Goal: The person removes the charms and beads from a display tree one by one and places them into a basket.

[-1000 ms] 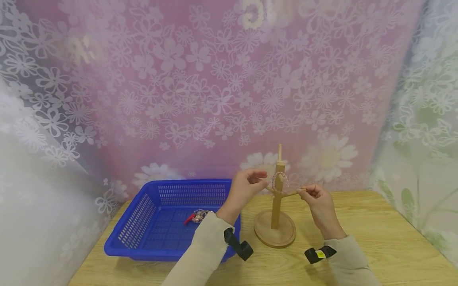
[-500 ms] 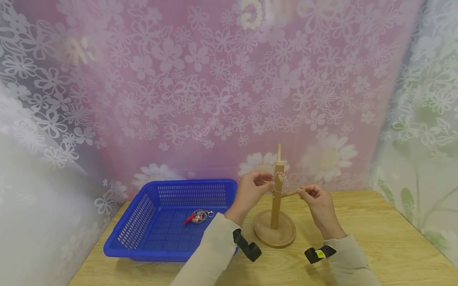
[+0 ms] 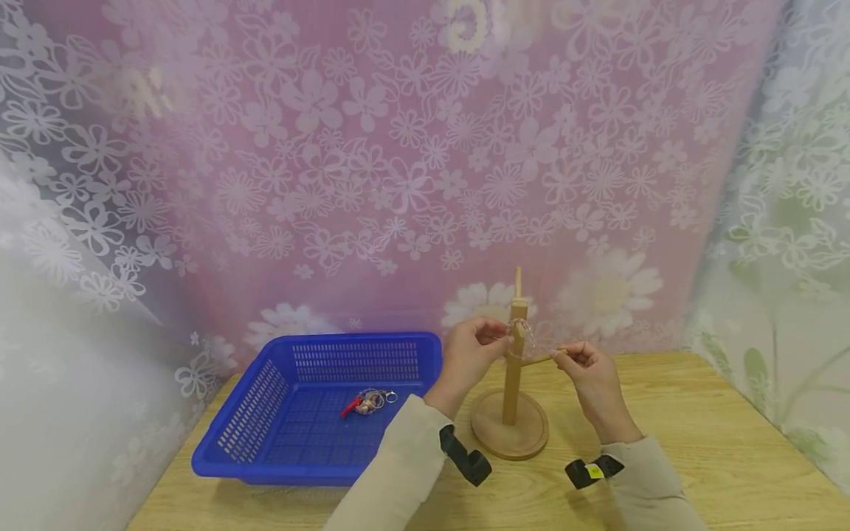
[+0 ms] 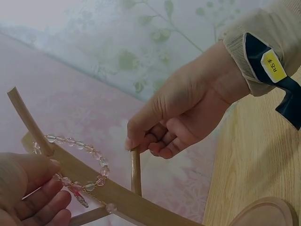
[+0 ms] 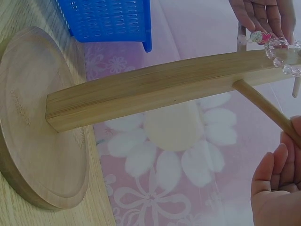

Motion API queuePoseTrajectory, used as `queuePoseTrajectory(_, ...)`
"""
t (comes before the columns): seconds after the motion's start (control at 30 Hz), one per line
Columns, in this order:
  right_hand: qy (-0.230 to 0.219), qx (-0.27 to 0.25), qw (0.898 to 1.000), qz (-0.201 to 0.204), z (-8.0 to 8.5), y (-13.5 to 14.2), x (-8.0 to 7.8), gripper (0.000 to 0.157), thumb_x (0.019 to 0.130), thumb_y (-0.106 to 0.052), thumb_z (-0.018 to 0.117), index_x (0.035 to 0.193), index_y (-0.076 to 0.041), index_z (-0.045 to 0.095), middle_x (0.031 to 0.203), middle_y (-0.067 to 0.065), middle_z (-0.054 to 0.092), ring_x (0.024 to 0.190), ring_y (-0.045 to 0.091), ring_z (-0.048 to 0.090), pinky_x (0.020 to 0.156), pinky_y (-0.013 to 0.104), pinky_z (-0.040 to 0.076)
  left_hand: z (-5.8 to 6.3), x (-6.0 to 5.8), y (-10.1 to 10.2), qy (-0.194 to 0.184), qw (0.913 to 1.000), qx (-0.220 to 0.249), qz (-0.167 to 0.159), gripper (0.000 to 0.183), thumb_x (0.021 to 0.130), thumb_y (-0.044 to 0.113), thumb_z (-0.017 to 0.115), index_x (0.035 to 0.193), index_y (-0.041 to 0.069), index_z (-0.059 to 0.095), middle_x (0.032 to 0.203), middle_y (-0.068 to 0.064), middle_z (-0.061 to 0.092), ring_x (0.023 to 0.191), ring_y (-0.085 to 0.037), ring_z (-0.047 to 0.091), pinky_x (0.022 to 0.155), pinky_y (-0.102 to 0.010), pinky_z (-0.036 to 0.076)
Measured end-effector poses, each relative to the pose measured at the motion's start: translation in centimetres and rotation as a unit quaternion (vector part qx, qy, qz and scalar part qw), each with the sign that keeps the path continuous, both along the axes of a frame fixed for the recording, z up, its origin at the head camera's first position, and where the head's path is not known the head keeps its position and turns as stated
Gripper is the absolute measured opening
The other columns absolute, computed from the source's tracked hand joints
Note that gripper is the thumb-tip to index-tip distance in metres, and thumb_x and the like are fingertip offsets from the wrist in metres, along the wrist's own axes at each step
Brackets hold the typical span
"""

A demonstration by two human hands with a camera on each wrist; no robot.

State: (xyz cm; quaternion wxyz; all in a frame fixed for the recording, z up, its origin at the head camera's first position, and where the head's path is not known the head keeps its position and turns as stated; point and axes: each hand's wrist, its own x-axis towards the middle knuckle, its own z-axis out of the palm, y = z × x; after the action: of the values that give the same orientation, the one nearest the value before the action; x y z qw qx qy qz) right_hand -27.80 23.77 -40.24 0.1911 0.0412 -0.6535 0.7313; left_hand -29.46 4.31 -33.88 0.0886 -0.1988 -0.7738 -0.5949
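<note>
A wooden stand (image 3: 512, 394) with a round base, an upright post and several thin pegs is on the table. A bracelet of clear and pink beads (image 4: 104, 170) hangs from an upper peg (image 4: 29, 120) against the post. In the left wrist view a small pink charm (image 4: 79, 197) dangles beside the beads. My left hand (image 3: 468, 358) pinches the bracelet's near edge between thumb and forefinger, just left of the post. On the other side my right hand (image 3: 594, 383) holds the end of a lower peg (image 5: 263, 104), its fingertips around the tip.
Left of the stand is a blue plastic basket (image 3: 229, 470) with perforated walls. Inside lie a red piece (image 3: 350, 407) and a small tangle of beaded trinkets (image 3: 370, 401) with a metal clasp. A flowered pink curtain (image 3: 398, 184) hangs behind the wood-grain table (image 3: 717, 428).
My left hand has moved right from beside the stand to the bracelet and now takes its edge. More of the trinkets in the basket show. The right hand stays on the peg.
</note>
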Motion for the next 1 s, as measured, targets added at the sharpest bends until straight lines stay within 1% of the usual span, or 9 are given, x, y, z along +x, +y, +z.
queuePoseTrajectory(0.23, 0.008, -0.009, 1.0, 0.004, -0.1, 0.1, -0.2, 0.018, 0.088, -0.002, 0.064, 0.077, -0.015, 0.059, 0.083, -0.011, 0.063, 0.074, 0.002, 0.057, 0.07, 0.015, 0.049, 0.5, 0.2, -0.2, 0.013, 0.9999, -0.006, -0.008, 0.01, 0.085, 0.008, 0.068, 0.092, 0.002, 0.07, 0.086, -0.008, 0.07, 0.072, -0.005, 0.063, 0.065, -0.016, 0.051)
queuePoseTrajectory(0.5, 0.011, -0.016, 1.0, 0.011, -0.1, 0.1, -0.1, 0.021, 0.088, 0.001, 0.062, 0.076, -0.017, 0.059, 0.08, -0.013, 0.062, 0.072, 0.002, 0.057, 0.07, 0.015, 0.049, 1.3, 0.8, -0.6, 0.016, 0.9998, 0.0, -0.014, 0.013, 0.087, 0.011, 0.067, 0.097, 0.004, 0.071, 0.089, -0.008, 0.071, 0.071, -0.004, 0.062, 0.063, -0.016, 0.051)
queuePoseTrajectory(0.67, 0.006, -0.005, 1.0, 0.0, 0.2, 0.0, 0.1, 0.019, 0.087, -0.001, 0.064, 0.076, -0.016, 0.059, 0.08, -0.013, 0.061, 0.072, 0.002, 0.056, 0.069, 0.015, 0.048, 1.6, 0.9, -0.6, 0.027, 0.9993, 0.004, -0.026, 0.015, 0.088, 0.015, 0.067, 0.099, 0.006, 0.071, 0.089, -0.007, 0.071, 0.071, -0.005, 0.063, 0.064, -0.017, 0.051)
queuePoseTrajectory(0.8, 0.003, -0.007, 1.0, -0.004, 0.2, -0.1, 0.1, 0.019, 0.087, -0.001, 0.064, 0.075, -0.015, 0.059, 0.08, -0.012, 0.061, 0.071, 0.002, 0.056, 0.069, 0.014, 0.048, 1.7, 1.0, -0.6, 0.038, 0.9989, 0.002, -0.028, 0.016, 0.089, 0.017, 0.066, 0.099, 0.006, 0.071, 0.089, -0.008, 0.071, 0.073, -0.006, 0.063, 0.065, -0.017, 0.051)
queuePoseTrajectory(0.9, 0.006, -0.013, 1.0, 0.002, 0.1, 0.0, 0.0, 0.021, 0.087, 0.0, 0.064, 0.075, -0.016, 0.059, 0.08, -0.012, 0.062, 0.071, 0.002, 0.057, 0.069, 0.014, 0.048, 1.9, 1.1, -0.7, 0.034, 0.999, 0.009, -0.028, 0.016, 0.089, 0.016, 0.066, 0.1, 0.006, 0.071, 0.091, -0.009, 0.071, 0.074, -0.007, 0.062, 0.066, -0.017, 0.051)
queuePoseTrajectory(1.0, 0.007, -0.012, 1.0, 0.004, 0.0, 0.0, -0.1, 0.021, 0.087, 0.0, 0.064, 0.074, -0.017, 0.059, 0.079, -0.013, 0.062, 0.071, 0.002, 0.057, 0.069, 0.014, 0.049, 2.1, 1.3, -0.8, 0.035, 0.9986, 0.023, -0.032, 0.017, 0.089, 0.015, 0.065, 0.101, 0.005, 0.071, 0.093, -0.011, 0.07, 0.077, -0.011, 0.062, 0.068, -0.017, 0.05)
